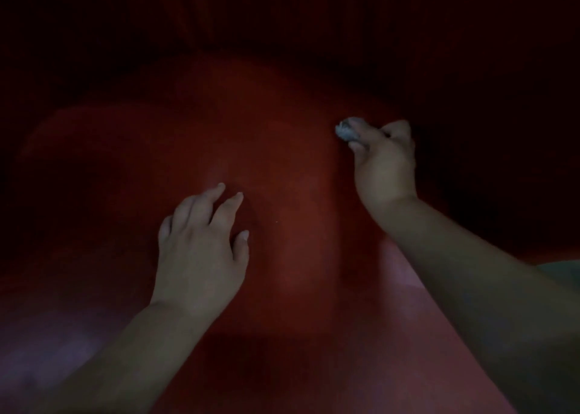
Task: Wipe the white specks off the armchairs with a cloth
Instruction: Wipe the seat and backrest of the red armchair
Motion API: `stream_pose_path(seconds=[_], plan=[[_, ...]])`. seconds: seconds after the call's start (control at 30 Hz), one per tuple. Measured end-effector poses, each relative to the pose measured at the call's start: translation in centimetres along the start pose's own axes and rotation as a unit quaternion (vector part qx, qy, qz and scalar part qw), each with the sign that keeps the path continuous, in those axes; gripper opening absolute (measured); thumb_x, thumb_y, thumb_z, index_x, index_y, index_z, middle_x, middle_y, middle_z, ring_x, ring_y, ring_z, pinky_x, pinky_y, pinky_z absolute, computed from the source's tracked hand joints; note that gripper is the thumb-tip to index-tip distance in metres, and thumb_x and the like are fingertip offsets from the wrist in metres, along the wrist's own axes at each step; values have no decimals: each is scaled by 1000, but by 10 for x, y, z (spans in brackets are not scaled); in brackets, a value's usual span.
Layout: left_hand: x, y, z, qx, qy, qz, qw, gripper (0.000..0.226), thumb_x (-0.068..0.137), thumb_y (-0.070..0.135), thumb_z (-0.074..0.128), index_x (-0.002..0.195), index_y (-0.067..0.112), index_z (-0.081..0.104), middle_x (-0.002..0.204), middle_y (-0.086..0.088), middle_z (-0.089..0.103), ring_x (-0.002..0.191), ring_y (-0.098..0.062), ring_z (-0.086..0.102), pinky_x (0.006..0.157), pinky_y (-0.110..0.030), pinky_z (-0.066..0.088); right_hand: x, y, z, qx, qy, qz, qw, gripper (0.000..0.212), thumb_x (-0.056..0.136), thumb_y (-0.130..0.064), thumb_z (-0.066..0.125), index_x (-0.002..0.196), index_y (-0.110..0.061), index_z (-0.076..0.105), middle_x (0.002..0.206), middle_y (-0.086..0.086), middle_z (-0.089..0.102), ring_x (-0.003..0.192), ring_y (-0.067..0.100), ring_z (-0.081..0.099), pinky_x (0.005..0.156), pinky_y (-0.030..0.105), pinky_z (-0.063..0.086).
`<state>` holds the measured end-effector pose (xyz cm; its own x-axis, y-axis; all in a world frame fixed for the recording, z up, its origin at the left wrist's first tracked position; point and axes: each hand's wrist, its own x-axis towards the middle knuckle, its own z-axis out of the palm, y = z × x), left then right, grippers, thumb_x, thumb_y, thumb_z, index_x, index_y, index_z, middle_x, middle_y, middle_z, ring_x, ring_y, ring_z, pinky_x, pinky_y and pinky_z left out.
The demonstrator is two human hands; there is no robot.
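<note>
On red armchair [219, 125]: right hand [384, 159] pinches balled cloth [346, 131] against upholstery; left hand [201, 247] spread flat. One white speck [276, 222] left; wiping unfinished.

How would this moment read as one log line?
right hand: grips cloth | left hand: rests on red armchair | speck: remains

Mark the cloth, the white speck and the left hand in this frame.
cloth [345, 129]: head view, on the bunched wad showing past the right hand's fingertips.
white speck [276, 222]: head view, on the dot itself, on the red seat.
left hand [201, 250]: head view, back of the hand.
</note>
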<state>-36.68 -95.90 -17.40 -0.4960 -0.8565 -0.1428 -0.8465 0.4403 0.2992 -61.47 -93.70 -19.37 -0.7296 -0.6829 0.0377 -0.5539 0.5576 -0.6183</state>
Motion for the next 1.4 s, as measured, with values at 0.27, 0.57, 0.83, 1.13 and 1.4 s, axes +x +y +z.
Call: stream_pose_path(seconds=[0.27,0.57,0.83,1.13,1.4], plan=[[-14,-23,-4,-34,43,-50,997,56,83,9,63,137,12,50,142,-6,46,130,-32,39,103,-53,35,-54,-42,17,-51,-142,-199,968,31,86,-20,64,115,-31,67,105,5,51,96,25,47,84,39,42],[-54,-24,-10,-33,-15,-45,998,53,87,11,60,139,14,48,148,-6,39,134,-29,33,106,-49,33,-142,-21,-8,-101,-194,-260,941,41,77,-12,74,110,-35,69,94,0,51,83,23,50,71,36,41],[-96,-17,-12,-13,-79,-1,997,54,87,14,57,140,15,47,150,-5,36,135,-27,33,109,-45,34,-235,4,-43,-114,-218,-201,948,48,74,-17,73,113,-41,60,97,0,53,79,22,52,66,34,45],[-131,-30,-53,38,-144,3,989,57,94,29,47,148,25,31,154,3,24,138,-17,23,114,-35,25,-239,-35,-74,-11,-241,-34,970,41,83,-12,68,116,-36,67,101,5,53,92,28,59,81,46,51],[-165,-30,-151,132,-158,19,978,56,96,35,44,149,24,28,153,1,29,138,-19,28,110,-38,29,-233,-113,-148,3,-216,35,976,39,90,-27,63,124,-45,58,94,-10,40,88,15,53,94,49,44]])
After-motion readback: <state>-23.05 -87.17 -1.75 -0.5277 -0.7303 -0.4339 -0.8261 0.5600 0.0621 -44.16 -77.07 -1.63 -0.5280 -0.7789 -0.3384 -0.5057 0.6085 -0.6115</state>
